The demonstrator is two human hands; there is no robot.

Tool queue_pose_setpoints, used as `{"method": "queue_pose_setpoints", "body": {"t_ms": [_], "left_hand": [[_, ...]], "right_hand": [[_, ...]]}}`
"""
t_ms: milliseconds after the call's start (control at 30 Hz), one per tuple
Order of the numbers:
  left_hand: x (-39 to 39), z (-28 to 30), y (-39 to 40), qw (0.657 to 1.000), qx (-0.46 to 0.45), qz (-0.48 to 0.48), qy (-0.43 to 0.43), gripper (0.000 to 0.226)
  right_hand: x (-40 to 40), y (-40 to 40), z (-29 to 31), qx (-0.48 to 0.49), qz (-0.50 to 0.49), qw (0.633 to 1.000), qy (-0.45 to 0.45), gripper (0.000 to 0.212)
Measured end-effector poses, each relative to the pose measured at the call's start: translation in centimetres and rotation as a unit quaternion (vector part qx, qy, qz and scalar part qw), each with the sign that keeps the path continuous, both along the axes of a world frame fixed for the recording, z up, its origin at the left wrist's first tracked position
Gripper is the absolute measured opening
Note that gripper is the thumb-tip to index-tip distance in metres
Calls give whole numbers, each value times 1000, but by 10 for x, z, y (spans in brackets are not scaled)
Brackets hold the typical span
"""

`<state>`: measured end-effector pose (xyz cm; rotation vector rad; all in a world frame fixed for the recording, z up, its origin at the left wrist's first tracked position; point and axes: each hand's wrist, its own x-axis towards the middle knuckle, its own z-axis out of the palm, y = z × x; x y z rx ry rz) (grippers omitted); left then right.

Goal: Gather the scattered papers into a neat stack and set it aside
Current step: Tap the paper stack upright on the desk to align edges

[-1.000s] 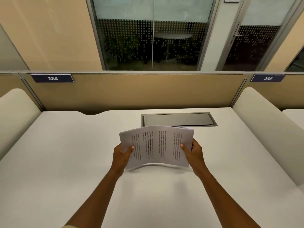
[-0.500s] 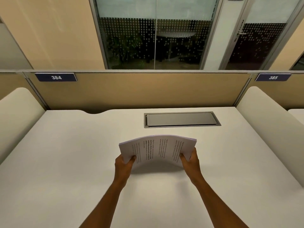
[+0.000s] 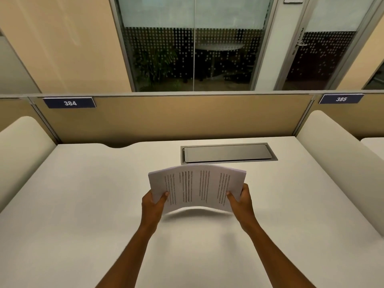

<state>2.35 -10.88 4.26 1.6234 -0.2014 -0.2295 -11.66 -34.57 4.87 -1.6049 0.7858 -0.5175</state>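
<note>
- The number plate 384 [image 3: 69, 103] sits at far left on the divider, well apart from your work; no loose sheets show anywhere on the surface [image 3: 83, 204].
- Your left hand [image 3: 153, 206] is clamped on the left edge of the papers [image 3: 197, 189], thumb on top, fingers hidden beneath.
- The papers are gathered in one bundle, held clear of the surface at its centre. They bow upward in the middle, likely because both hands press inward to square the edges.
- The metal cable hatch [image 3: 227, 153] lies just beyond the bundle, closed and flush.
- Your right hand [image 3: 241, 201] is clamped on the right edge, matching the left; this even hold keeps the sheets from fanning.
- Judgement: gathering looks complete; setting the stack aside is not yet done.
- The number plate 385 [image 3: 341, 99] marks the neighbouring desk at right.
</note>
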Motion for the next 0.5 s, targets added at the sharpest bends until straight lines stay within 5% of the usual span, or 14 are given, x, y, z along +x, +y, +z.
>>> {"method": "queue_pose_setpoints", "body": {"t_ms": [367, 500], "left_hand": [[-6, -2, 4, 998, 43, -41, -2, 32], [17, 24, 6, 991, 71, -106, -32, 28]], "right_hand": [[-4, -2, -9, 17, 29, 998, 53, 33], [-1, -19, 13, 25, 32, 999, -8, 41]]}}
